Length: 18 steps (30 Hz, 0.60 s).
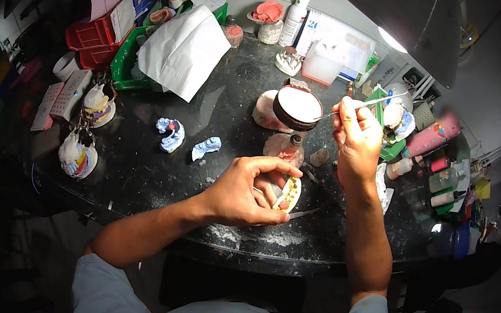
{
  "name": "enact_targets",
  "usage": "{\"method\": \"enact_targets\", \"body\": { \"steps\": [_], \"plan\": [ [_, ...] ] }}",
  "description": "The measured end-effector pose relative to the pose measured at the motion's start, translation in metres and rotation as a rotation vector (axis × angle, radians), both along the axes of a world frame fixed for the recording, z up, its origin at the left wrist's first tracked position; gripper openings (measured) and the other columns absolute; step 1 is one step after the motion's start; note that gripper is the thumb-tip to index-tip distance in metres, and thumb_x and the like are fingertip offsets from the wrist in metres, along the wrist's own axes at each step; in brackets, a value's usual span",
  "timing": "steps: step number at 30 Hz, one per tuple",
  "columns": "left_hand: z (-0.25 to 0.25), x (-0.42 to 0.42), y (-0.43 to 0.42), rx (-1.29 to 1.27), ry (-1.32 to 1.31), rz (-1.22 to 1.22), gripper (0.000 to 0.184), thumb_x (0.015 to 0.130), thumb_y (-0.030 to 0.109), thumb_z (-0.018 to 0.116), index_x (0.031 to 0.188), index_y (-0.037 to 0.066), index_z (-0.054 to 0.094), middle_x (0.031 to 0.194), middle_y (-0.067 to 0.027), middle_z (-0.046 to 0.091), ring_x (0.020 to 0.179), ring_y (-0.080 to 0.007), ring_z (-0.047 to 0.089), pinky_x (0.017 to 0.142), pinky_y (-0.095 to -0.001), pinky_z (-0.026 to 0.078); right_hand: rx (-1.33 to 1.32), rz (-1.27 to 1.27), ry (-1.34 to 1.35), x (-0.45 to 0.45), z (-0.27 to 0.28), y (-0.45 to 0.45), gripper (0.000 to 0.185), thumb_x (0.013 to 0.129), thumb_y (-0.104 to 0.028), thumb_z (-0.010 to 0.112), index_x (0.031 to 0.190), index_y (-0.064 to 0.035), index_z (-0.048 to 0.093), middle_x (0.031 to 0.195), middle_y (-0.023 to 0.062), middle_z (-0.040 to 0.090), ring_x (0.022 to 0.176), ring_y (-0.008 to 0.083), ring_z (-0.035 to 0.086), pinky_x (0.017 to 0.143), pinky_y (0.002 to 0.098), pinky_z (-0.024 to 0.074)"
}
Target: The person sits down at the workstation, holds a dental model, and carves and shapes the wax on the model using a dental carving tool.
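Near the front of the dark bench, my left hand (245,191) is wrapped round a dental model (289,194), pale with yellow and pinkish parts along its arch. Fingers and thumb press on its two ends. My right hand (358,133) is raised to the right, pinching a thin metal tool (380,100). The tool's left tip reaches over a round dark-rimmed dish (298,107) with a white inside; whether it touches is unclear. Just behind the model stands a small glass jar (285,148) with a dark top. A pointed blade (303,213) lies beside my left fingertips.
Blue-grey impressions (206,148) lie left of my left hand. Mounted dental casts (79,153) stand at the far left. Behind them are green and red bins (126,62) with papers. A lamp (404,18) hangs at the upper right, above bottles and a pink cylinder (432,136).
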<state>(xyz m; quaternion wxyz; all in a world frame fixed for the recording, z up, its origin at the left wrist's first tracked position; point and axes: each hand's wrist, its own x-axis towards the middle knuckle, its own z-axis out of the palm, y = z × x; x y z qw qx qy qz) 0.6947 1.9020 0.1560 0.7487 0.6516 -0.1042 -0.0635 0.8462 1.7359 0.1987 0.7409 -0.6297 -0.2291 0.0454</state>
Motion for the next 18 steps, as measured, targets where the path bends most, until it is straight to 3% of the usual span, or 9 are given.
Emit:
{"method": "enact_targets", "body": {
  "steps": [8,12,18],
  "plan": [
    [0.002,0.000,0.000,-0.006,0.002,0.015,0.065,0.075,-0.006,0.086,0.134,-0.004,0.059,0.108,-0.0087,0.053,0.079,-0.0059,0.066,0.069,-0.0151,0.057,0.220,-0.068,0.062,-0.015,-0.013,-0.010,0.014,0.103,-0.019,0.064,0.100,-0.0053,0.067,0.079,-0.0017,0.062,0.062,0.0021,0.047,0.056,0.0179,0.0345],
    [0.001,0.001,0.001,0.011,0.006,0.027,0.066,0.074,-0.007,0.087,0.134,-0.004,0.059,0.108,-0.0096,0.055,0.080,-0.0072,0.069,0.069,-0.0150,0.058,0.207,-0.063,0.133,-0.039,-0.025,-0.015,0.013,0.103,-0.016,0.065,0.103,-0.0041,0.069,0.086,0.0029,0.068,0.069,0.0042,0.055,0.060,0.0188,0.0402],
    [0.004,0.001,0.002,0.031,0.036,0.043,0.066,0.073,-0.006,0.088,0.133,-0.004,0.061,0.108,-0.0106,0.057,0.083,-0.0114,0.073,0.071,-0.0161,0.059,0.191,-0.108,0.102,-0.046,-0.039,-0.013,0.011,0.100,-0.015,0.069,0.103,-0.0041,0.071,0.086,0.0037,0.073,0.060,0.0012,0.049,0.054,0.0182,0.0341]
  ]
}}
